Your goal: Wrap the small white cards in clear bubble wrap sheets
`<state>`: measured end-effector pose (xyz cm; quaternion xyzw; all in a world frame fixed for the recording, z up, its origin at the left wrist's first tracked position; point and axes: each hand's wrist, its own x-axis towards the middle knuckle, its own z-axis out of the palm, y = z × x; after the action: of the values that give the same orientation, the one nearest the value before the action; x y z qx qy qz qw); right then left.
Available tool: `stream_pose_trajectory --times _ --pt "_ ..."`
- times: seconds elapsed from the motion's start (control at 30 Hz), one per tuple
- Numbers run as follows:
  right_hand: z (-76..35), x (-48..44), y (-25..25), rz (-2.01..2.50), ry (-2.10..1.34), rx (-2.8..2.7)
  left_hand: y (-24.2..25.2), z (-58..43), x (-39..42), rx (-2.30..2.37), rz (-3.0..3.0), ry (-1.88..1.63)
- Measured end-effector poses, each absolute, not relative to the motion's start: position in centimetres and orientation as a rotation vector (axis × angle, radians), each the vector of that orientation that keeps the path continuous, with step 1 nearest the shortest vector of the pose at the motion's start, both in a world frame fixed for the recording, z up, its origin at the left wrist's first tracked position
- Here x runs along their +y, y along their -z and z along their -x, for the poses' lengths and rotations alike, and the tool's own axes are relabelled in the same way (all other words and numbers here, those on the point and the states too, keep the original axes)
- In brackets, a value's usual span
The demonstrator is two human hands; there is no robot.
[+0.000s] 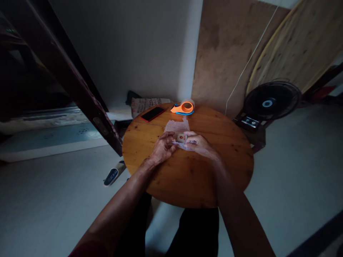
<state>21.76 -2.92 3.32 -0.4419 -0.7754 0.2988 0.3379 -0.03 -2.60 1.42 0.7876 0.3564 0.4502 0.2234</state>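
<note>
Both my hands meet at the middle of a round wooden table (187, 178). My left hand (163, 147) and my right hand (198, 142) pinch a small box-like item (182, 137) with a red mark between their fingertips. It lies on a sheet of clear bubble wrap (177, 126) that spreads away from me on the tabletop. Fingers of both hands are curled round the item and the wrap's near edge.
An orange tape dispenser (183, 107) sits at the table's far edge, a red-cased phone (152, 114) to its left. A black fan (270, 100) stands on the floor at right, a dark wooden beam (80, 92) slants at left, boards lean on the wall behind.
</note>
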Motion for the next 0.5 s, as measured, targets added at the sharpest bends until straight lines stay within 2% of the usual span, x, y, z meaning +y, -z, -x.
stream_pose_trajectory --times 0.5 --pt "-22.09 -2.18 -2.44 1.087 -0.715 -2.111 -1.16 -0.15 -2.82 0.983 -1.944 -1.197"
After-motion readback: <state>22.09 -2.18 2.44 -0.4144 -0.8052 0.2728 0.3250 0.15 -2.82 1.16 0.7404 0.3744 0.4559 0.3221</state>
